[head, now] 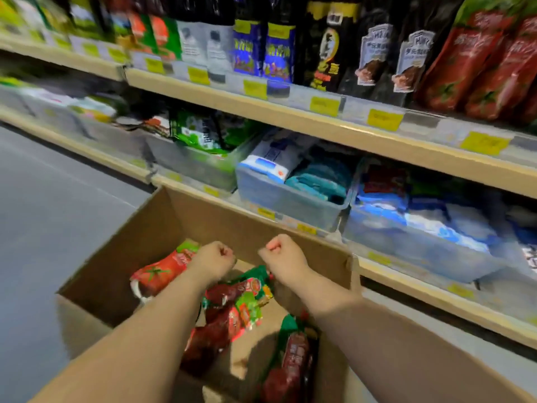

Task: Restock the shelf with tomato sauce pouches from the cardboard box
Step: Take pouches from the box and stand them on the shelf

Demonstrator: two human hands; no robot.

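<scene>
An open cardboard box [203,216] stands on the floor in front of the shelving. Inside lie several red tomato sauce pouches with green tops: one at the left [162,271], a pile in the middle [232,303], one at the front right [293,362]. My left hand [213,258] and my right hand [283,257] hover over the box as closed fists, side by side, holding nothing. On the upper shelf at the far right stand matching red tomato pouches [476,68].
The upper shelf [290,112] carries dark sauce bottles and pouches with yellow price tags. The lower shelf holds clear plastic bins [290,199] of packets just behind the box. Grey floor [43,213] lies to the left.
</scene>
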